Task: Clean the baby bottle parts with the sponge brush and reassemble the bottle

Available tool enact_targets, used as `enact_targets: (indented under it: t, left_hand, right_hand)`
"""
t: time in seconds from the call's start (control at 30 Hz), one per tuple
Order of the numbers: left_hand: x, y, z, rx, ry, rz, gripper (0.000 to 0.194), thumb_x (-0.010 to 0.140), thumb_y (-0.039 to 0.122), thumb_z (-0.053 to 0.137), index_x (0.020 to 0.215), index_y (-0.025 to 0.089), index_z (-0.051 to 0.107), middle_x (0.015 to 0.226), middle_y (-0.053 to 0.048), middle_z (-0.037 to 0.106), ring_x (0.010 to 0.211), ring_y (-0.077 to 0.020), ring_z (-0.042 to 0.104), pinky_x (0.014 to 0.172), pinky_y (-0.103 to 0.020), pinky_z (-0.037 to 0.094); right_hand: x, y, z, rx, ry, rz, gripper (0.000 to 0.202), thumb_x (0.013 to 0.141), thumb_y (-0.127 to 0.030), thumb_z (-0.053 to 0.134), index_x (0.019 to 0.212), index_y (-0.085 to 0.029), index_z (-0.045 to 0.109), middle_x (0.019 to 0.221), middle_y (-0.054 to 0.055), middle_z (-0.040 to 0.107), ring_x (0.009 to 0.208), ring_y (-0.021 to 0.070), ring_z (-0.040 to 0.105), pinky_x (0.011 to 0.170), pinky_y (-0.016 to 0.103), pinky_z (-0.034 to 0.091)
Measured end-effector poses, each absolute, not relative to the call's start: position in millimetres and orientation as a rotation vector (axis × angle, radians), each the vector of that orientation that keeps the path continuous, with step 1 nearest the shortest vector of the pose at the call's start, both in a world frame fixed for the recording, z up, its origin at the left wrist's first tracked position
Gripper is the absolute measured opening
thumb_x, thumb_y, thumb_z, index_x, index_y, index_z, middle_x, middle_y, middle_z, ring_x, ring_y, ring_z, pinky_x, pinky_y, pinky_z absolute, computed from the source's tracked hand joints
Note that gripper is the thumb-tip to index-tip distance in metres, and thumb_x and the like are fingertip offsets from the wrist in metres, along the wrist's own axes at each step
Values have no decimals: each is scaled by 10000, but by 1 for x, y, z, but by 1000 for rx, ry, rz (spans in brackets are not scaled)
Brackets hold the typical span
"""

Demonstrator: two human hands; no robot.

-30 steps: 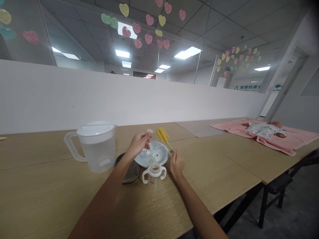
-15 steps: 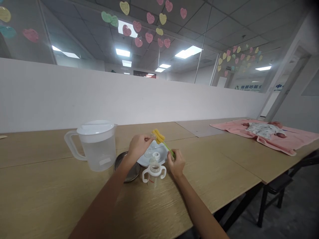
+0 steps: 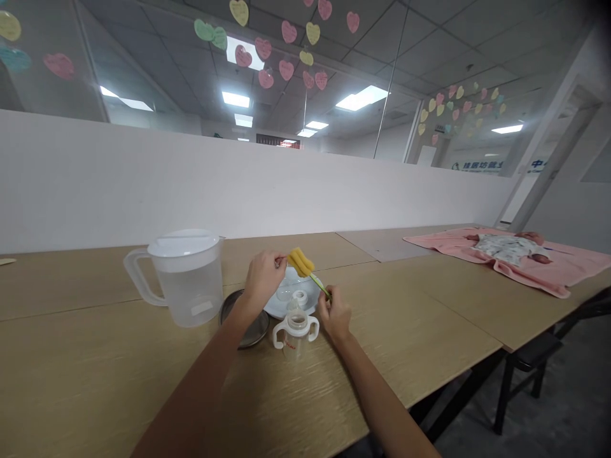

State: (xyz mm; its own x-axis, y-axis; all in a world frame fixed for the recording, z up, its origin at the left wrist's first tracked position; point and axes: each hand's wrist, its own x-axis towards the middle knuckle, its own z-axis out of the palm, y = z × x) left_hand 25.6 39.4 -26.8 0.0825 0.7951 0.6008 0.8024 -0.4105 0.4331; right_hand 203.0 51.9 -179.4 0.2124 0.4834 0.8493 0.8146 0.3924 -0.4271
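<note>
My right hand (image 3: 335, 315) is closed round the green handle of a bottle brush (image 3: 301, 262) with a yellow sponge head, tilted up to the left. At the tip of the sponge, the fingers of my left hand (image 3: 263, 277) are pinched together; what they hold is too small to make out. Below the brush lies a white plate (image 3: 312, 299) with clear and white bottle parts (image 3: 299, 298) on it. In front of the plate stands an uncapped clear baby bottle (image 3: 296, 334) with two white side handles. A round metal tray (image 3: 252, 331) sits partly under my left forearm.
To the left stands a lidded plastic pitcher (image 3: 188, 280) with clear liquid inside. A baby doll (image 3: 508, 247) in patterned clothes lies on a pink towel (image 3: 534, 280) at the far right. A dark stool (image 3: 532, 356) stands beyond the table's right edge.
My left hand has shifted slightly left, and the clear piece seen at its fingertips no longer shows. The brush has turned a little, with its sponge head moving slightly left.
</note>
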Motion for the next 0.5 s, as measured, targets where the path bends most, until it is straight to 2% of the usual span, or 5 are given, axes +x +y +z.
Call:
enact_targets:
  t: [0.27,0.5]
  left_hand:
    - [20,41,-24,-2304,-1612,-1487,262,858,251,502,998,185,714,999,-71,723,823,-192,660,791,-304,506]
    - [13,43,-21,-2677,-1680,-1492,281,808,253,529,1032,172,678,901,-52,740,785,-182,680,702,-263,520]
  right_hand:
    - [205,52,-179,-1167,-1524,-491,196,861,-294,426,837,-170,575,557,-25,573,473,100,524,481,206,329]
    - [202,51,-178,-1212,-1471,-459,198,847,-303,432,793,-175,573,554,-21,578,475,105,527,488,208,327]
